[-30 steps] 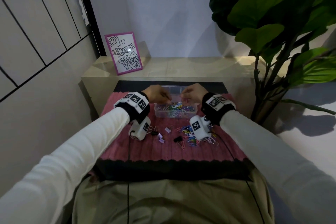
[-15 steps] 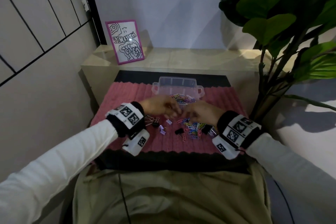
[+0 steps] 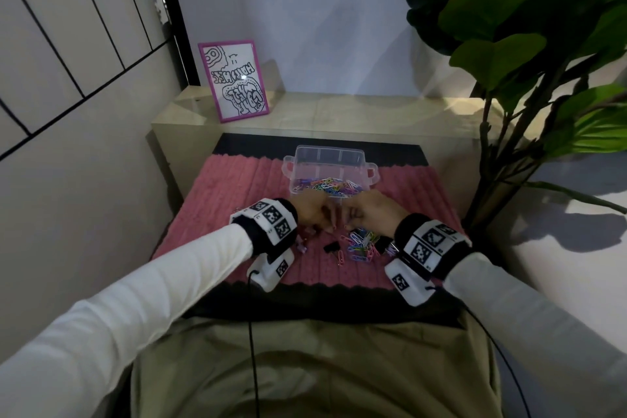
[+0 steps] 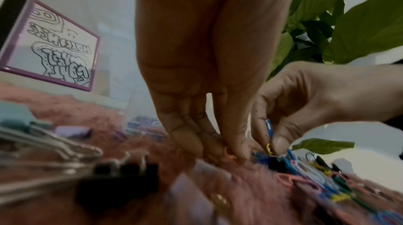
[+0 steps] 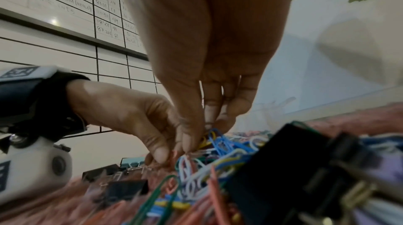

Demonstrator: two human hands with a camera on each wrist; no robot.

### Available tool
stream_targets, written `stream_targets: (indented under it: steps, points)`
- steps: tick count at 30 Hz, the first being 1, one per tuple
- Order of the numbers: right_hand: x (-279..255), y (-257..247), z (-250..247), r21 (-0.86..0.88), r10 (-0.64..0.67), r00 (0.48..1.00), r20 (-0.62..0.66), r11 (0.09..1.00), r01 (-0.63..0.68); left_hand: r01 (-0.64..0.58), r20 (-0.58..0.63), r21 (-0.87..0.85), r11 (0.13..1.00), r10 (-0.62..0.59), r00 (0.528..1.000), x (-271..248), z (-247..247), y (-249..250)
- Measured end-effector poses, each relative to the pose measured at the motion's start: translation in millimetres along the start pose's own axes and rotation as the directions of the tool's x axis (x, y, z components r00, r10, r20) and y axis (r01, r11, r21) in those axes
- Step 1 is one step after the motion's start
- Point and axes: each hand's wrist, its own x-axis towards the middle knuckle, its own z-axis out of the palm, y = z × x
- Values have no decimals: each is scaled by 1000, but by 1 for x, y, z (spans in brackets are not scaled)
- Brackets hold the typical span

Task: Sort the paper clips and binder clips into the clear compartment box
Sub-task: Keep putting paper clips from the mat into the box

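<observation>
Pink ribbed matting (image 3: pixel 237 187) covered the counter, and on it, centre of the head frame, I had both hands down at the loose paper clips (image 3: pixel 359 244). My right hand (image 3: pixel 371 214) had its fingers (image 4: pixel 281 140) pinched on a blue paper clip (image 4: pixel 269 129), which stood nearly upright, long axis vertical. My left hand (image 3: pixel 314 214) had its fingers (image 4: pixel 236 149) pressed together at the mat on something small and pink; I could not tell what. The clear compartment box (image 3: pixel 330 159), just above the hands, already held many coloured clips in its near section, while its far sections looked bare. I judged the job partway: a heap of clips and several binder clips (image 3: pixel 330 247) remained outside.
</observation>
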Motion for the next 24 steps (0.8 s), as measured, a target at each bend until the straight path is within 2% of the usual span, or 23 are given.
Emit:
stream_targets:
  steps: [3,5,8,10,13,16,18,20,24]
  points:
    - [-3,4,0,187,18,995,-94,982,0,-23,-63,-71,997,19,998,-10,-8,-7]
    - [-5,7,-4,373,60,986,-153,928,1,-56,-140,-128,990,38,989,-17,-15,-8]
    - [-7,11,-13,662,138,983,-122,749,-23,-82,-205,-148,986,50,977,-25,-21,-3]
    - [-9,12,-19,756,158,983,-91,654,-35,-102,-180,-140,985,76,981,-27,-19,4]
    - [-6,14,-26,745,192,974,-124,666,-37,-154,-72,-69,986,149,986,-22,-6,19]
    - [7,20,-32,747,235,959,-160,664,-38,-176,15,80,981,176,984,-11,13,33]
    - [16,20,-38,767,263,955,-138,639,-66,-169,-1,187,968,172,985,-5,24,37]
    - [25,17,-44,743,273,953,-129,663,-89,-134,-36,231,964,146,989,-2,30,36]
    - [42,6,-49,681,293,942,-163,724,-108,-140,-54,194,971,153,987,-4,29,30]
